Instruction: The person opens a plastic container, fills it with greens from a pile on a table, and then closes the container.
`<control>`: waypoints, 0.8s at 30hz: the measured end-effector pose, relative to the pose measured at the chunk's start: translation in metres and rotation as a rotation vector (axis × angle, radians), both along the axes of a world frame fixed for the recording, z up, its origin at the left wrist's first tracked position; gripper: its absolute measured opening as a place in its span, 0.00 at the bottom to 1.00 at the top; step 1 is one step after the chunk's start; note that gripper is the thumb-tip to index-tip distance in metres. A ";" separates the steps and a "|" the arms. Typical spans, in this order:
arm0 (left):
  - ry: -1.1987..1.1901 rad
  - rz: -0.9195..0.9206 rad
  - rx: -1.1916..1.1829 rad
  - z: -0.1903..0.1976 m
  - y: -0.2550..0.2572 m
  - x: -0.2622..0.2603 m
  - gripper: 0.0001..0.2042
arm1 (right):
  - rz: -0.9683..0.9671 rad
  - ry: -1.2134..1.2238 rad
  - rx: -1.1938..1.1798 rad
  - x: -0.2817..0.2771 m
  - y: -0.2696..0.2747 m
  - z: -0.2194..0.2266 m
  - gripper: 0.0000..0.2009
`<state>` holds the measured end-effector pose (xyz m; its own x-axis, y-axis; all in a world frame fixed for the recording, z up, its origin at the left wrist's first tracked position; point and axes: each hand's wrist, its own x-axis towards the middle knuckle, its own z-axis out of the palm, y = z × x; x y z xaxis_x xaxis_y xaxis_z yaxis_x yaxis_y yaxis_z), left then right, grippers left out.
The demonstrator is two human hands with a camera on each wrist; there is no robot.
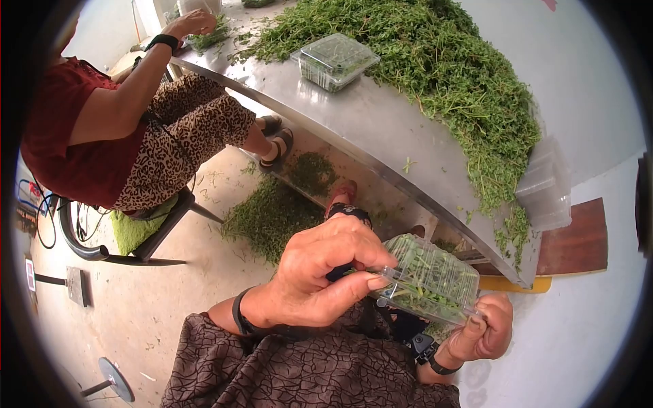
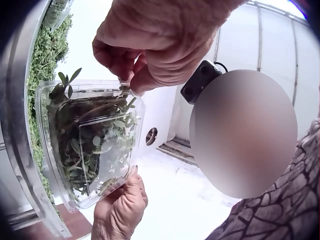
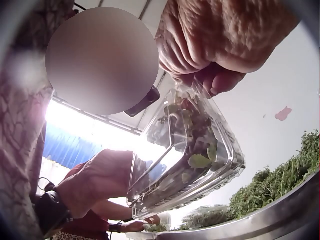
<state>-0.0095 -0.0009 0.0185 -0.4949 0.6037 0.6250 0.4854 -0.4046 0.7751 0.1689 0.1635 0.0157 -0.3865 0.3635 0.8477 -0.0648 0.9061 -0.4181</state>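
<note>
A clear plastic clamshell box packed with leafy green sprigs is held up in front of the person's lap. The left hand pinches one end of it between thumb and forefinger. At the opposite end, the right hand grips a corner, its thumb on the rim and its fingers curled. Through the wall of the box, stems and small leaves show pressed against the plastic. One sprig sticks out past the rim near the left hand. In the right wrist view the box hangs tilted.
A metal table carries a large heap of greens, a filled clamshell box and stacked empty boxes. Another person sits at the left, one hand over greens. More greens lie on the floor.
</note>
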 end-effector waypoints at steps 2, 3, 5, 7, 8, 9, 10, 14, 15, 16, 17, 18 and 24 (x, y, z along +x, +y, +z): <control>0.014 0.009 0.018 -0.001 0.001 0.000 0.08 | -0.001 -0.004 -0.001 0.000 0.000 0.000 0.18; 0.013 0.009 0.017 -0.001 0.001 0.000 0.08 | -0.002 -0.004 -0.001 0.000 0.000 0.000 0.18; 0.046 0.016 0.027 -0.002 0.002 0.000 0.07 | -0.006 -0.002 0.000 0.000 0.000 -0.001 0.18; 0.050 0.022 0.030 -0.002 0.003 0.000 0.07 | -0.008 -0.004 -0.002 0.000 0.001 0.000 0.18; 0.055 0.028 0.035 -0.002 0.003 0.000 0.07 | -0.008 -0.004 -0.003 0.000 0.001 0.000 0.18; 0.054 0.028 0.034 -0.002 0.004 0.000 0.07 | -0.009 -0.005 -0.005 0.000 0.001 0.000 0.18; 0.063 0.029 0.039 -0.003 0.004 -0.001 0.07 | -0.008 -0.005 -0.007 0.000 0.001 -0.001 0.18; 0.083 0.023 0.062 -0.004 0.006 -0.001 0.07 | -0.009 -0.011 -0.012 0.000 0.002 -0.001 0.18; 0.082 0.022 0.060 -0.004 0.006 -0.001 0.07 | -0.009 -0.011 -0.014 0.000 0.002 -0.001 0.18; 0.097 0.019 0.065 -0.004 0.006 -0.002 0.06 | -0.003 -0.011 -0.016 0.000 0.003 -0.001 0.18; 0.111 0.015 0.070 -0.004 0.006 -0.002 0.06 | 0.002 -0.011 -0.017 0.001 0.003 -0.002 0.18; 0.109 0.014 0.068 -0.004 0.006 -0.002 0.06 | 0.001 -0.013 -0.019 0.001 0.003 -0.002 0.18; 0.188 -0.007 0.081 -0.001 0.007 -0.005 0.08 | -0.007 -0.013 -0.032 0.002 0.002 -0.001 0.18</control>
<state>-0.0144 0.0056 0.0179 -0.3606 0.5511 0.7525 0.6153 -0.4658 0.6359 0.1711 0.1655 0.0145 -0.3945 0.3929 0.8306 -0.0526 0.8928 -0.4473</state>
